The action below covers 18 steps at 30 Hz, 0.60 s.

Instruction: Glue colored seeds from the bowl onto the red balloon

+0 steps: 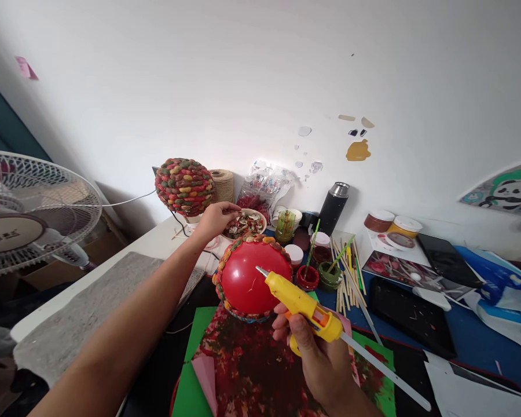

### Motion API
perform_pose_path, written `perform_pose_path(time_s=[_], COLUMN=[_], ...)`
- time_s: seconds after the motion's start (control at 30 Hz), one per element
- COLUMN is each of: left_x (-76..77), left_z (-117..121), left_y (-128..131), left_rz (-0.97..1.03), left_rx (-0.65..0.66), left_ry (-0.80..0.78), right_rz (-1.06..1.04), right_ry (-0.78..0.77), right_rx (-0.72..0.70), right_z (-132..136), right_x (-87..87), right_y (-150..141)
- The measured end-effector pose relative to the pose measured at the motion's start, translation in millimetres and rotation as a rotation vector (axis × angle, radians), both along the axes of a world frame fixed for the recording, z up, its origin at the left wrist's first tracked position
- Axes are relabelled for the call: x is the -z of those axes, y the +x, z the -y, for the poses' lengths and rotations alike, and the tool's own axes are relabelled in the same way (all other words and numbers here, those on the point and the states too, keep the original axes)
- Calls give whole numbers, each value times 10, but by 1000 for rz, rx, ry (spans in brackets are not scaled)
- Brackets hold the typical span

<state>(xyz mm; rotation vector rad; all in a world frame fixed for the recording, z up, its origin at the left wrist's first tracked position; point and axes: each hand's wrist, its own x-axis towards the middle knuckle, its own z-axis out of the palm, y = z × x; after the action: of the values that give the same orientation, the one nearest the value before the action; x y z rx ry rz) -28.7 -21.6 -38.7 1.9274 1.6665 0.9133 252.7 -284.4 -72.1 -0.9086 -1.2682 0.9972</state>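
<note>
My right hand [319, 359] grips a yellow glue gun [301, 304] with a clear glue stick trailing behind; its nozzle points at a red balloon [245, 278] rimmed with coloured shells. My left hand [217, 219] reaches forward into a white bowl of coloured shells [247, 223], fingers curled down over the shells. What it pinches, if anything, is hidden. A finished ball covered in coloured shells [184, 185] stands behind the bowl to the left.
A fan [30, 211] stands at the left. A twine spool [223, 184], black flask [333, 208], paint pots [307, 277], wooden sticks [349, 275], jars [378, 220], a phone [443, 252], a black tablet [410, 315] and paint-stained green paper [243, 365] crowd the blue table.
</note>
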Motion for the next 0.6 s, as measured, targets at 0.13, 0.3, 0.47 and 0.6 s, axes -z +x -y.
perform_pose_path(time_s=[0.13,0.3,0.47,0.6], left_x=[12,11,-7,-5], left_z=[-22,-8,36,84], left_y=[-65,-84,-67,-49], left_rz=[116,139,112,94], left_rx=[21,32,19,0], left_ry=[-16,-40,-69,-80], right_rz=[53,133,169,180], right_ry=[38,100,154,157], right_rx=[-49,-84,-44,-58], right_z=[-8,-28,-16,-11], right_x=[-57,-74,-91,-112], right_y=[22,37,28,34])
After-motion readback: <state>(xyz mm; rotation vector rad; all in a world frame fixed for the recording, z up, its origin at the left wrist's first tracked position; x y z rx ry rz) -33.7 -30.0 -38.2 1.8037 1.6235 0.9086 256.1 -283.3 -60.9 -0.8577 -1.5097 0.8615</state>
